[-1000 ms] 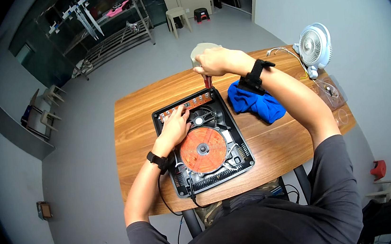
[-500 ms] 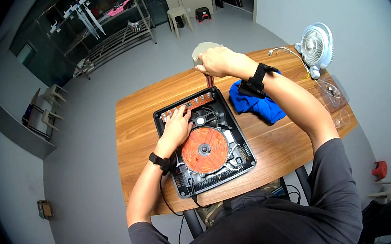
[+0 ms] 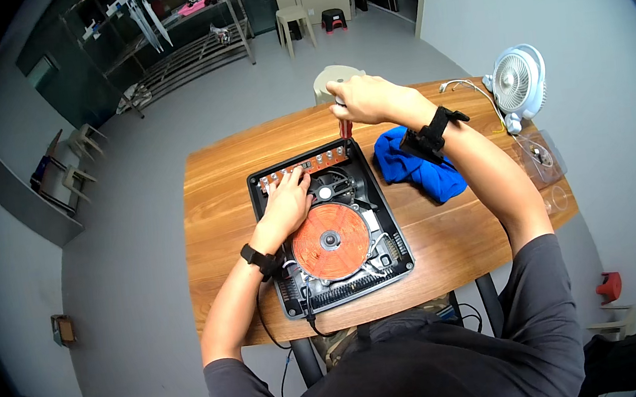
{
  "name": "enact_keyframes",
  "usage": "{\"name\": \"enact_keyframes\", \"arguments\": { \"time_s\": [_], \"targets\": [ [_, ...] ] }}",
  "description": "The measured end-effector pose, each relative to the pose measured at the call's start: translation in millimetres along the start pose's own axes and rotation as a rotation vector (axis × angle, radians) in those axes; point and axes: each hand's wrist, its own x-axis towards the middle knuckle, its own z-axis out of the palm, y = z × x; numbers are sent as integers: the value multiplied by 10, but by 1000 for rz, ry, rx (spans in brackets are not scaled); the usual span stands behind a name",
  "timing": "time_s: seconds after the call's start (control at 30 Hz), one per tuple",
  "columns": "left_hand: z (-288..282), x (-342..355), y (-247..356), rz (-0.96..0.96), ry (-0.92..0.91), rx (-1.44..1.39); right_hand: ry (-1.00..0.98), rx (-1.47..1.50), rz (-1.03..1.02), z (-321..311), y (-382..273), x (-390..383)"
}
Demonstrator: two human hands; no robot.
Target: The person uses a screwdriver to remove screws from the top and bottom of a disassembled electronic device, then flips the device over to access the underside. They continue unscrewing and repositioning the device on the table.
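An opened induction cooker (image 3: 387, 218) lies on the wooden table, its black housing uncovered. Inside it are a round copper coil (image 3: 312, 249), a black cooling fan (image 3: 342, 188) and an orange control board (image 3: 323, 161) along the far edge. My left hand (image 3: 288, 208) lies over the left part of the cooker, fingers spread onto the board. In my right hand (image 3: 371, 100), a screwdriver with a red handle (image 3: 345, 129) stands upright over the board's right end, at the far right corner. The screwdriver's tip is too small to make out.
A blue cloth (image 3: 432, 175) lies crumpled right of the cooker. Farther right stand a small white fan (image 3: 515, 81) with its cable and a clear plastic tray (image 3: 542, 159). A black cord (image 3: 313, 324) leaves the cooker's near edge. Beyond the table is a beige stool (image 3: 329, 81).
My right hand has shifted slightly on the screwdriver, which stays at the same corner. My left hand keeps its place on the board. The whole view has shifted a little.
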Motion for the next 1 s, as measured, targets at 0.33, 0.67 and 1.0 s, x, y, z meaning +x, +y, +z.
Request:
{"name": "enact_keyframes", "arguments": {
  "time_s": [0.33,0.67,1.0],
  "targets": [
    [-34,-30,13,0,16,-22,80,-197,-23,-26,-88,-68],
    [-3,-26,15,-6,8,-20,-86,-60,-59,-39,-108,-11],
    [-4,-8,15,7,35,-35,-17,6,-128,-20,-65,-70]
  ]
}}
